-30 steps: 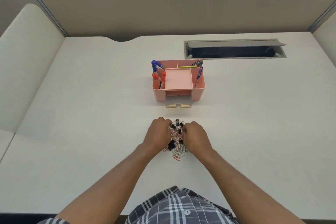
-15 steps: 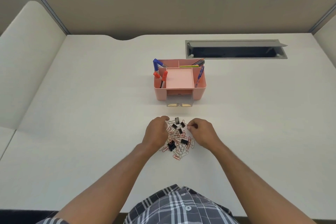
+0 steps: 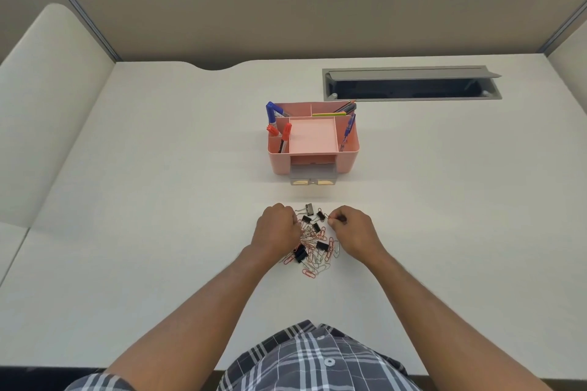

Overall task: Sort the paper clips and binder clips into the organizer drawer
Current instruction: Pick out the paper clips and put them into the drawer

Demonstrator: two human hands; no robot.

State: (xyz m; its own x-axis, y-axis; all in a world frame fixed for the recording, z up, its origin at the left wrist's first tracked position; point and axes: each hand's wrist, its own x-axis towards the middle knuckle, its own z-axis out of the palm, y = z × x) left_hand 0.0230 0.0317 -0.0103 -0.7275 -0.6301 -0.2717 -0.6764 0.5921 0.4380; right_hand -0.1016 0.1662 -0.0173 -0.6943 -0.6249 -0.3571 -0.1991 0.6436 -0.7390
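A heap of coloured paper clips mixed with several black binder clips lies on the desk in front of me. My left hand rests curled on the heap's left side, fingers down among the clips. My right hand sits at the heap's right edge, thumb and forefinger pinched on a paper clip near a binder clip. Beyond the heap stands the pink organizer, its small grey drawer pulled partly out at the front.
Markers and pens stand in the organizer's side and back compartments. A grey cable slot with a raised flap is set in the desk at the back right. Beige partition walls enclose the desk.
My hands have moved apart from a tight cupping of the heap, which now lies spread out. My right hand shifted right and pinched a clip at the heap's top edge.
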